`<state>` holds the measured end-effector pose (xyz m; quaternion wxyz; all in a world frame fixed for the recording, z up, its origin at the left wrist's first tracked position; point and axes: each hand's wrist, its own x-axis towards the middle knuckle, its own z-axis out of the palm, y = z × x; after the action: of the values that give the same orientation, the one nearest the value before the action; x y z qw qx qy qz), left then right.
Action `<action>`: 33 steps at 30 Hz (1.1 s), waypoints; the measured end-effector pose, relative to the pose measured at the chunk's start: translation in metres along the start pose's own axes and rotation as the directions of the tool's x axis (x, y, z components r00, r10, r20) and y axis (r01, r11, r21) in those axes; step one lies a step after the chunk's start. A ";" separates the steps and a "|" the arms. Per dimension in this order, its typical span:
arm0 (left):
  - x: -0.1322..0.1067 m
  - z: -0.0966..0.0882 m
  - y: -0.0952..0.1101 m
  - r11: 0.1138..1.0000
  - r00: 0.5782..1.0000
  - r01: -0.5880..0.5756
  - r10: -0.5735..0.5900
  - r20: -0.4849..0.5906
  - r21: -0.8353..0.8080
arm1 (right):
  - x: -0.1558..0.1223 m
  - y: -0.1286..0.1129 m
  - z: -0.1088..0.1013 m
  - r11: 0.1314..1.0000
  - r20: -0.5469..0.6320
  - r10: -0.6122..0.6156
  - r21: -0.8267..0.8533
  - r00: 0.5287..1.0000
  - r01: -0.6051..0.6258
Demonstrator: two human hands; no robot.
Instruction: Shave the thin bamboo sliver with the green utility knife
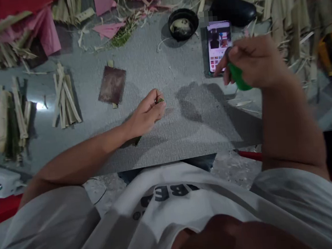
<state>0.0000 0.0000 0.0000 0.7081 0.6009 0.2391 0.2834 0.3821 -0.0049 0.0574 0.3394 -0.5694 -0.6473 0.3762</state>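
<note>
My left hand [149,112] is closed over the grey tabletop, its fingers pinching a narrow green bamboo strip [160,100]. The strip's other end shows below the wrist, and the fist hides its middle. Raised at the right, my right hand [254,62] grips a bright green object [238,74]; its kind is unclear because the fingers cover much of it. A lit phone [219,45] lies behind that hand, partly overlapped by its fingers. Left of my left hand, a brown rectangular piece [112,84] rests on top of a pale strip.
A black bowl [183,24] with pale contents and a black case [233,10] stand at the back. Bamboo strips lie bundled at the left [64,98] and piled at the right [287,19]. Pink scraps [109,30] and shavings litter the far side. A white device [0,179] sits lower left.
</note>
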 end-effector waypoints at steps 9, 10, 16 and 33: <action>-0.003 -0.001 0.007 0.985 0.986 0.165 -0.166 -0.021 -0.043 | -0.021 -0.041 0.122 0.706 0.633 -0.043 0.567 0.773 -0.425; -0.002 -0.002 0.007 0.986 0.988 0.155 -0.156 -0.007 -0.056 | -0.021 -0.042 0.131 0.677 0.650 -0.028 0.571 0.759 -0.464; -0.002 -0.009 0.007 0.996 0.996 0.076 -0.073 0.042 -0.053 | -0.011 -0.042 0.154 0.616 0.679 -0.018 0.586 0.734 -0.527; 0.007 -0.013 -0.019 0.960 0.993 -0.108 0.114 -0.006 0.260 | 0.000 -0.023 0.153 0.627 0.670 -0.144 0.631 0.728 -0.457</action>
<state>-0.0015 0.0115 -0.0209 0.6040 0.6976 0.2476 0.2954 0.2385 -0.0214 0.0028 0.2549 -0.2555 -0.4452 0.8195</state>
